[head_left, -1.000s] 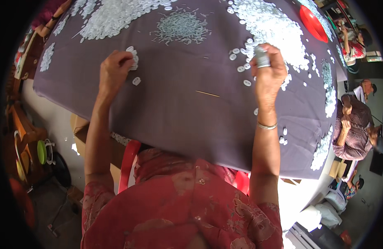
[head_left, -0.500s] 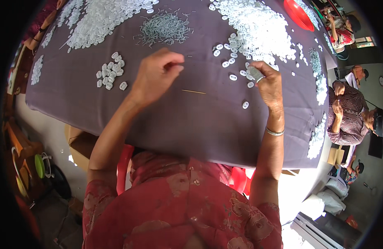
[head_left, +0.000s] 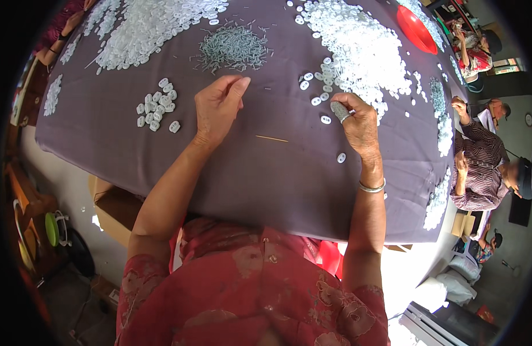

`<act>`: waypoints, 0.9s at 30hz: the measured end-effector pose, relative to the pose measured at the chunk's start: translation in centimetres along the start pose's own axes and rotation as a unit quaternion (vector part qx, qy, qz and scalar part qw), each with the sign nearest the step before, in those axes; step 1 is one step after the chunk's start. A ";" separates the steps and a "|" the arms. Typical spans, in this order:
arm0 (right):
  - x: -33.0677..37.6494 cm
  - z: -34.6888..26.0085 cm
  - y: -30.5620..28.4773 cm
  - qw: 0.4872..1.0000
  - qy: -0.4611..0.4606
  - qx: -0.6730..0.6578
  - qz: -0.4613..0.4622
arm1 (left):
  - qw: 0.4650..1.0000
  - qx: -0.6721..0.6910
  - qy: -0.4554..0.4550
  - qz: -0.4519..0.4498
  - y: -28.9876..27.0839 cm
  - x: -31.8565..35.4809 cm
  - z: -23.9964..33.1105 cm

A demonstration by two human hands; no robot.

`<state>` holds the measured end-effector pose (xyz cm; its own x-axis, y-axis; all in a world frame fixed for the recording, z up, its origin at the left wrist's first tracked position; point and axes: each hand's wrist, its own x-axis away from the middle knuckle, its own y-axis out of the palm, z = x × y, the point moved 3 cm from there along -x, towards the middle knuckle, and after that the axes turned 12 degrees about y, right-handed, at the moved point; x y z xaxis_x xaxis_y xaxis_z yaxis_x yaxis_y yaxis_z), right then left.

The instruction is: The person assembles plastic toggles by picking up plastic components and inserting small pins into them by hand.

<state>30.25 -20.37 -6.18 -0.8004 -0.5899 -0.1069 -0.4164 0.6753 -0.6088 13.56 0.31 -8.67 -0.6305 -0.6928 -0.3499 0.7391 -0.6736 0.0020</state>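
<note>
My left hand (head_left: 217, 109), fingers together, reaches the grey pin heap (head_left: 232, 47) near the surface's (head_left: 220, 173) far edge; my right hand (head_left: 358, 124) pinches a white button (head_left: 326, 119). Light, slippery, rigid: I grip by the rims.

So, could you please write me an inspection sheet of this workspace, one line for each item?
Surface: table covered by a dark purple cloth.
Job's things: small white pieces in a little group left of the left hand; loose pieces near the right hand; a thin stick between the hands.
Clutter: big white heaps and, a grey pile of small pins, a red bowl at the far edge.
Grippers: left hand flat-ish over the cloth, holding nothing visible; right hand with a grey cap on one finger.
Cables: nothing seen.
Surroundings: other persons sit on the right; cardboard box under the table.
</note>
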 end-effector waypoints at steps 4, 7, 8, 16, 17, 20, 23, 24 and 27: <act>-1.1 0.2 -0.7 0.997 0.058 -0.039 0.040 | 0.999 -0.017 -0.020 -0.020 -0.3 0.1 -0.3; -2.1 1.6 -2.9 0.992 0.011 0.038 0.123 | 0.999 -0.026 -0.021 -0.015 -0.2 -0.1 0.0; -2.3 2.0 -3.7 0.992 0.024 0.042 0.120 | 0.999 -0.024 -0.022 -0.017 -0.2 -0.1 -0.1; -0.6 5.1 -6.9 0.991 0.087 0.098 0.040 | 0.999 -0.017 -0.035 -0.028 -0.1 -0.1 -0.3; -0.3 5.4 -6.9 0.989 0.109 0.100 0.012 | 0.999 -0.015 -0.035 -0.029 -0.2 -0.1 -0.3; 0.1 6.0 -6.3 0.988 0.118 0.099 -0.033 | 0.999 -0.010 -0.035 -0.038 -0.1 0.0 -0.3; -0.1 5.5 -4.7 0.989 0.106 0.089 -0.042 | 0.998 -0.009 -0.036 -0.042 0.2 -0.1 -0.4; -0.2 5.2 -4.1 0.990 0.106 0.085 -0.035 | 0.999 -0.011 -0.025 -0.041 0.3 -0.1 -0.4; -0.9 3.0 -1.6 0.993 0.062 0.031 -0.093 | 0.999 -0.011 -0.009 -0.035 0.3 0.0 -0.4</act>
<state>32.92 -22.24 -7.52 -0.7611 -0.6397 0.1074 -0.5377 0.5297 -0.6560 13.89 0.25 -9.07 -0.6847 -0.6493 -0.3310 0.6981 -0.7148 -0.0419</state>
